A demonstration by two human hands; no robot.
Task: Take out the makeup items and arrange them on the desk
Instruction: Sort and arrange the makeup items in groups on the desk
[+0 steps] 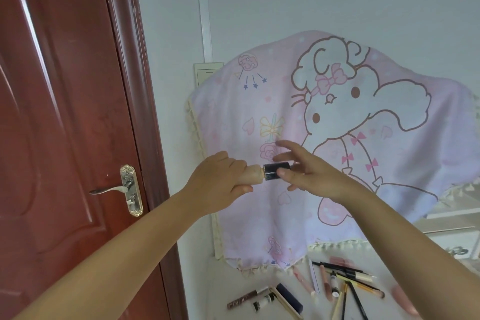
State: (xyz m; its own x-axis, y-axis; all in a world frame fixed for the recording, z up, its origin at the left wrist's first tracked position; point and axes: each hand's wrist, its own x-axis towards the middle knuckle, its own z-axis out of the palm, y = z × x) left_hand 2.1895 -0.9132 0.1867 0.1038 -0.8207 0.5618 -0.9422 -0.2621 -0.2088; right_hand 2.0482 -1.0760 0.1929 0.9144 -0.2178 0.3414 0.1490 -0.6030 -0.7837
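Beige bottle (250, 175), black cap (276, 171), pink cartoon-print cloth (337, 150), red-brown door (65, 112).

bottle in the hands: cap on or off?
On. The black cap sits flush on the neck of the beige bottle the left hand grips; the right hand pinches it. How tightly closed: cannot tell.

Little can be read. On the brown tube (246, 298) lying on the tabletop (223, 280) among the makeup items there is pale lettering along its side, which looks like "COLA", though it is blurred and the letters are not sure. The pink cartoon cloth (233, 112) bears drawings only, no words. Any print on the other tubes and pencils is too small to make out.
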